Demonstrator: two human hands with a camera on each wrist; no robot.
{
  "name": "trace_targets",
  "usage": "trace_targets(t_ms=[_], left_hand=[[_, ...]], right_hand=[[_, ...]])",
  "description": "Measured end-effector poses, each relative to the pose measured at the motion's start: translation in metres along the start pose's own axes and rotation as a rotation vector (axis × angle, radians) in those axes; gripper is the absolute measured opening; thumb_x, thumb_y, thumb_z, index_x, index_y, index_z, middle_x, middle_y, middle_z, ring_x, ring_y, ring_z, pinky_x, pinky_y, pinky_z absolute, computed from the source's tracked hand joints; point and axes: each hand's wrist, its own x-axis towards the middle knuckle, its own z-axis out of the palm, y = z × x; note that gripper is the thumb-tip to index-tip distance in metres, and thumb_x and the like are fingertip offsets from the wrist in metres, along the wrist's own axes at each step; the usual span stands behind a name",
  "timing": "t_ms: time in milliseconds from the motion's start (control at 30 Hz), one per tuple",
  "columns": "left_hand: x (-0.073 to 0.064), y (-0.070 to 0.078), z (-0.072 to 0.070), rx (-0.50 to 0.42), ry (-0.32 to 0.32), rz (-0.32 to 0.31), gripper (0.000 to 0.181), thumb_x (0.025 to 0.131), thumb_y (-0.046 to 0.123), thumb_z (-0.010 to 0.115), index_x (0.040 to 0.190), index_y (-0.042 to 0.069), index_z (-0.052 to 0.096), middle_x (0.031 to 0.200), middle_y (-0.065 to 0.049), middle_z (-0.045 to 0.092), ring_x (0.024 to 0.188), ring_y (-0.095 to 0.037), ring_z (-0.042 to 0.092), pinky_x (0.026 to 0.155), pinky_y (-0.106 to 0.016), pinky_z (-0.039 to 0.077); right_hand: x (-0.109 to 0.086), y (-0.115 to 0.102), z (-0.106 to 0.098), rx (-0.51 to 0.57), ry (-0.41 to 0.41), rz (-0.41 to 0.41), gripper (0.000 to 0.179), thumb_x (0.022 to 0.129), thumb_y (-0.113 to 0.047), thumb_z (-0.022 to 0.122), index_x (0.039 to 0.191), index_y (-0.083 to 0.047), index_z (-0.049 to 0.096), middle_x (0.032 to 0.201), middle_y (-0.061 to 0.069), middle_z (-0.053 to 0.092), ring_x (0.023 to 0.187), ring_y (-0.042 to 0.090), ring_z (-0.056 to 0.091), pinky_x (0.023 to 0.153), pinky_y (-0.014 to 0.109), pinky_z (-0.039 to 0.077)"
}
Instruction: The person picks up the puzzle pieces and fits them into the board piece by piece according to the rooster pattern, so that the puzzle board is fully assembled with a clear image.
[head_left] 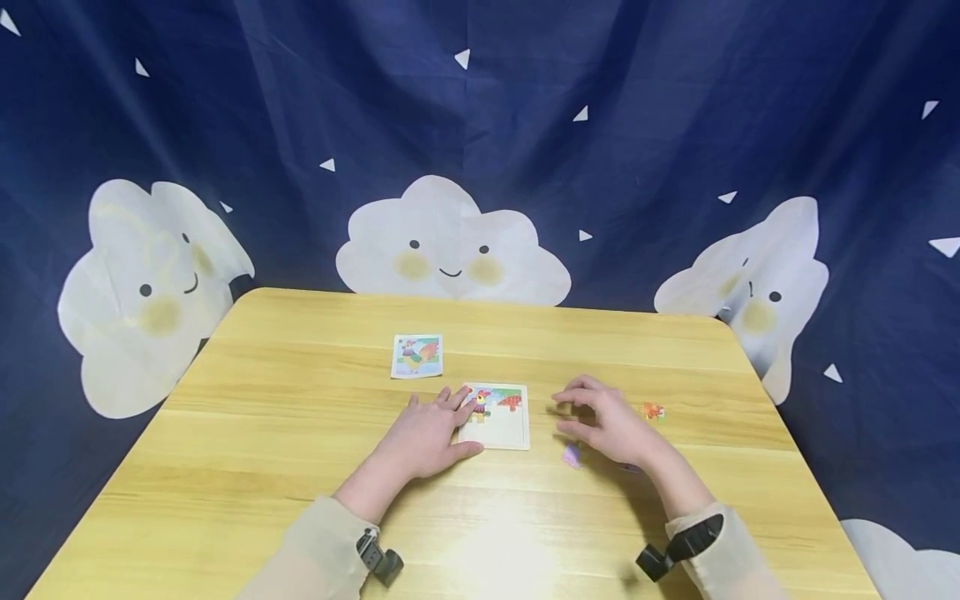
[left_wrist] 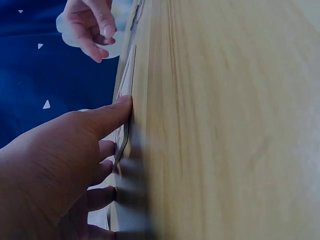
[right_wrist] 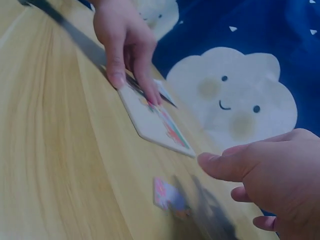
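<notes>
A small white-framed jigsaw puzzle board (head_left: 504,432) lies on the table, with joined pieces showing part of a rooster along its top and left. My left hand (head_left: 429,437) rests at the board's left side, thumb at the lower edge and straight fingertips over the upper left. To the right of the board hovers my right hand (head_left: 611,423), fingers loosely bent and nothing visible between them. A purple-and-pink puzzle piece (head_left: 572,455) lies below its fingertips, seen also as a loose piece (right_wrist: 169,195) in the right wrist view.
An orange puzzle piece (head_left: 652,411) lies beyond the right hand, and another piece (head_left: 630,467) is mostly hidden under the right wrist. A rooster picture card (head_left: 417,357) lies behind the board to the left. A dark blue curtain (head_left: 480,108) hangs behind the wooden table (head_left: 300,400).
</notes>
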Motion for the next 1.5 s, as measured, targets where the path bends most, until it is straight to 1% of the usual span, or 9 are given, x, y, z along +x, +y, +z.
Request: trace_targets(t_ms=[233, 400, 533, 633, 800, 1133, 1267, 1367, 1500], left_hand=[[-0.001, 0.0, 0.001, -0.003, 0.002, -0.002, 0.078, 0.102, 0.065, 0.058, 0.16, 0.014, 0.05, 0.169, -0.007, 0.036, 0.152, -0.038, 0.037, 0.112, -0.077, 0.031], [-0.001, 0.0, 0.001, -0.004, 0.004, -0.002, 0.078, 0.102, 0.064, 0.058, 0.16, 0.014, 0.049, 0.169, -0.007, 0.036, 0.152, -0.037, 0.037, 0.112, -0.077, 0.031], [0.0, -0.001, 0.002, 0.0, 0.005, 0.0, 0.078, 0.102, 0.064, 0.057, 0.16, 0.014, 0.049, 0.169, -0.007, 0.035, 0.152, -0.037, 0.037, 0.112, -0.076, 0.031], [0.0, -0.001, 0.002, -0.002, 0.006, 0.0, 0.078, 0.102, 0.064, 0.058, 0.16, 0.013, 0.049, 0.169, -0.007, 0.035, 0.152, -0.037, 0.037, 0.112, -0.076, 0.031], [0.0, -0.001, 0.002, -0.002, 0.004, -0.001, 0.078, 0.102, 0.065, 0.057, 0.16, 0.014, 0.049, 0.169, -0.007, 0.035, 0.152, -0.037, 0.037, 0.112, -0.077, 0.031], [0.0, -0.001, 0.002, -0.013, 0.0, -0.008, 0.079, 0.102, 0.066, 0.057, 0.161, 0.014, 0.048, 0.17, -0.007, 0.034, 0.153, -0.037, 0.036, 0.112, -0.077, 0.03], [-0.001, -0.001, 0.002, -0.025, 0.003, -0.012, 0.079, 0.101, 0.065, 0.057, 0.161, 0.014, 0.048, 0.17, -0.007, 0.034, 0.153, -0.037, 0.035, 0.113, -0.076, 0.029], [0.0, -0.001, 0.002, -0.033, 0.004, -0.011, 0.079, 0.101, 0.065, 0.058, 0.16, 0.014, 0.049, 0.17, -0.007, 0.034, 0.153, -0.037, 0.035, 0.113, -0.076, 0.028], [0.0, 0.0, 0.002, -0.039, 0.004, -0.01, 0.079, 0.101, 0.065, 0.058, 0.16, 0.014, 0.049, 0.17, -0.007, 0.034, 0.153, -0.037, 0.035, 0.113, -0.077, 0.028]], right_hand=[[-0.014, 0.012, -0.011, -0.031, -0.018, 0.057, 0.05, 0.091, -0.016, 0.086, 0.137, -0.004, 0.069, 0.127, 0.005, 0.063, 0.099, 0.023, 0.059, 0.089, 0.044, 0.046], [-0.024, 0.021, -0.02, 0.022, -0.012, 0.085, 0.054, 0.092, -0.014, 0.085, 0.14, 0.0, 0.065, 0.126, 0.009, 0.061, 0.099, 0.025, 0.059, 0.079, 0.038, 0.052], [-0.03, 0.028, -0.029, 0.01, 0.004, 0.125, 0.056, 0.092, -0.015, 0.086, 0.141, 0.002, 0.064, 0.125, 0.011, 0.061, 0.099, 0.024, 0.059, 0.08, 0.039, 0.053], [-0.032, 0.033, -0.034, -0.051, 0.017, 0.163, 0.056, 0.091, -0.018, 0.087, 0.139, 0.0, 0.066, 0.121, 0.009, 0.062, 0.097, 0.023, 0.058, 0.087, 0.046, 0.047], [-0.034, 0.041, -0.039, -0.127, 0.022, 0.226, 0.052, 0.089, -0.026, 0.089, 0.133, -0.004, 0.07, 0.109, 0.001, 0.063, 0.09, 0.02, 0.053, 0.081, 0.047, 0.029], [-0.038, 0.047, -0.038, -0.12, 0.01, 0.268, 0.029, 0.087, -0.027, 0.089, 0.106, -0.013, 0.072, 0.096, -0.001, 0.058, 0.08, 0.017, 0.05, 0.076, 0.044, 0.022], [-0.037, 0.046, -0.038, -0.022, -0.022, 0.256, 0.027, 0.089, -0.02, 0.088, 0.103, -0.01, 0.066, 0.09, -0.001, 0.06, 0.078, 0.016, 0.055, 0.078, 0.038, 0.039], [-0.037, 0.046, -0.036, 0.115, -0.03, 0.253, 0.023, 0.094, -0.012, 0.083, 0.104, -0.005, 0.062, 0.088, 0.001, 0.064, 0.077, 0.016, 0.061, 0.07, 0.029, 0.051], [-0.038, 0.046, -0.032, 0.211, -0.002, 0.229, 0.019, 0.097, -0.005, 0.077, 0.11, -0.002, 0.063, 0.086, 0.003, 0.067, 0.072, 0.015, 0.063, 0.064, 0.026, 0.051]])
